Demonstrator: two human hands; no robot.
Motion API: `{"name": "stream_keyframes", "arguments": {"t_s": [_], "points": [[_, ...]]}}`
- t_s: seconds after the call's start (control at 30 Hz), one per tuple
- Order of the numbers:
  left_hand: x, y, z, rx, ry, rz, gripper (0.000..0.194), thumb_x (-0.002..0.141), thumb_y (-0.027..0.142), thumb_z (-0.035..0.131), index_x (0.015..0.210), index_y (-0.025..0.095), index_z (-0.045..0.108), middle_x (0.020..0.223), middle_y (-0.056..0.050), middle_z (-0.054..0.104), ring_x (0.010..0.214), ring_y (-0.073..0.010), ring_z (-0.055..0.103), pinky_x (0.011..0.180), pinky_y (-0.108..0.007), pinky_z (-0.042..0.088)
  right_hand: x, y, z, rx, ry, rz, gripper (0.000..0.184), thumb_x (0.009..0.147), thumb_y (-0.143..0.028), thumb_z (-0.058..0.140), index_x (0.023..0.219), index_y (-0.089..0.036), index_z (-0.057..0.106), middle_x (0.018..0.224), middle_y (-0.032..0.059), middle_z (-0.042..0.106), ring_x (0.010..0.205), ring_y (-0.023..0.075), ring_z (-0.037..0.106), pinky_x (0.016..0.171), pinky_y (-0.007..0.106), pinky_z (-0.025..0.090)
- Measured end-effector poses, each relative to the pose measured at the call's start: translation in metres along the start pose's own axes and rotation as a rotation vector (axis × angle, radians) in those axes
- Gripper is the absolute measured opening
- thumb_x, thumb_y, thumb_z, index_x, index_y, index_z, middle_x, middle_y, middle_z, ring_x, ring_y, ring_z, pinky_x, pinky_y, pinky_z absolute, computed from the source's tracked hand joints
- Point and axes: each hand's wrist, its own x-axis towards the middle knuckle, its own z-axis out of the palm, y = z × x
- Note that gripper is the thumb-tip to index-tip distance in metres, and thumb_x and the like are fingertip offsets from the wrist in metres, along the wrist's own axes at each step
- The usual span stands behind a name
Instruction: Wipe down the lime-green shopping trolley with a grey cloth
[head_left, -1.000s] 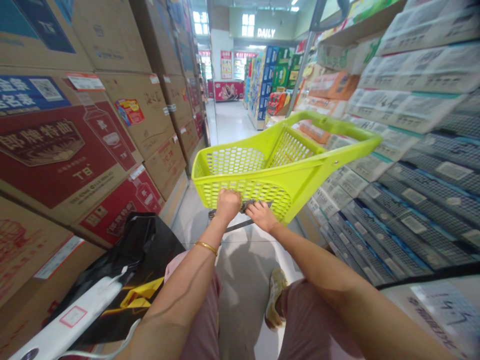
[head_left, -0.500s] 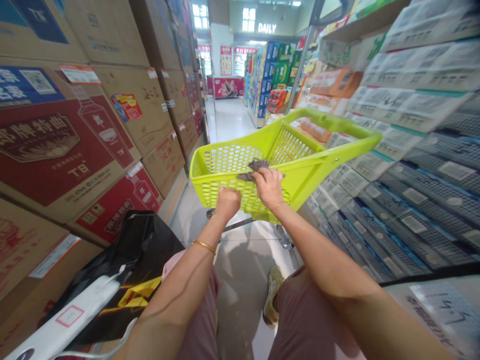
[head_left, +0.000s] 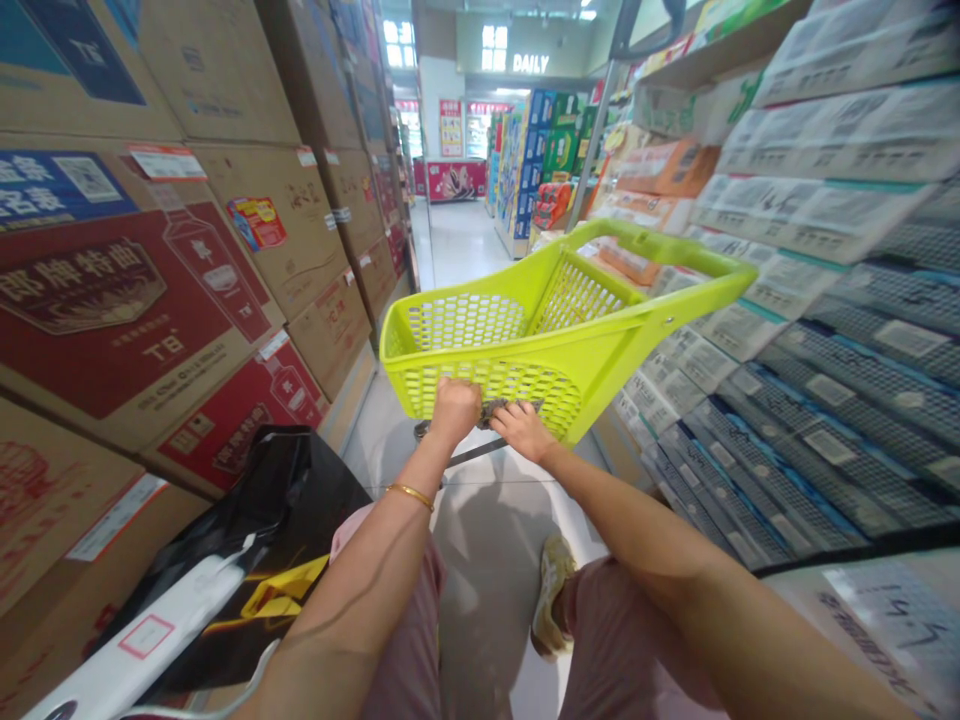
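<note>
a: where is the grey rag (head_left: pixel 493 409) placed?

b: it is pressed low against the perforated side wall (head_left: pixel 562 392) of the yellow-green shopping cart (head_left: pixel 630 350), where it is held beneath the right hand (head_left: pixel 521 430).

a: and how are the fingers set?

b: the right fingers are bent over the rag and kept close together. the left hand (head_left: pixel 456 408) is curled into a fist just beside it, by the same wall; whether anything is gripped inside is not shown.

a: how much can be counted as done?

b: a wiping pass low on the wall is judged to be under way. no line is shown by which wiped plastic could be told from unwiped, so the finished share cannot be settled.

a: what is left, then?

b: as a guess, the upper rim (head_left: pixel 480 352) and the handle (head_left: pixel 739 278) may be outstanding, since neither is touched. the far outer side is hidden.
</note>
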Motion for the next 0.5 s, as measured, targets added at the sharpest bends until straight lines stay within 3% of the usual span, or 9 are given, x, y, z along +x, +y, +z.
{"name": "stream_keyframes", "arguments": {"t_s": [0.3, 0.37, 0.5], "points": [[0.002, 0.002, -0.004, -0.004, -0.035, -0.014, 0.028, 0.083, 0.016, 0.039, 0.075, 0.012, 0.066, 0.073, -0.013, 0.064, 0.075, -0.0238, 0.057, 0.074, -0.038, 0.033, 0.044, 0.029, -0.054, 0.028, 0.287, 0.404, 0.030, 0.094, -0.022, 0.038, 0.114, -0.025, 0.059, 0.114, 0.0081, 0.058, 0.103, 0.0234, 0.039, 0.086, 0.039, 0.024], [0.002, 0.001, -0.004, -0.001, -0.037, -0.010, 0.029, 0.084, 0.017, 0.038, 0.075, 0.012, 0.065, 0.073, -0.013, 0.064, 0.075, -0.0239, 0.057, 0.074, -0.038, 0.033, 0.045, 0.030, -0.055, 0.036, 0.289, 0.423, 0.030, 0.094, -0.022, 0.038, 0.113, -0.026, 0.060, 0.114, 0.0079, 0.058, 0.102, 0.0232, 0.040, 0.086, 0.038, 0.025], [0.001, 0.001, -0.004, 0.012, -0.052, 0.001, 0.027, 0.083, 0.015, 0.039, 0.077, 0.011, 0.065, 0.076, -0.014, 0.065, 0.077, -0.0245, 0.057, 0.074, -0.038, 0.032, 0.039, 0.022, -0.041, 0.050, 0.207, 0.329, 0.028, 0.093, -0.022, 0.041, 0.112, -0.027, 0.060, 0.112, 0.0066, 0.058, 0.101, 0.0224, 0.040, 0.084, 0.038, 0.026]]}}
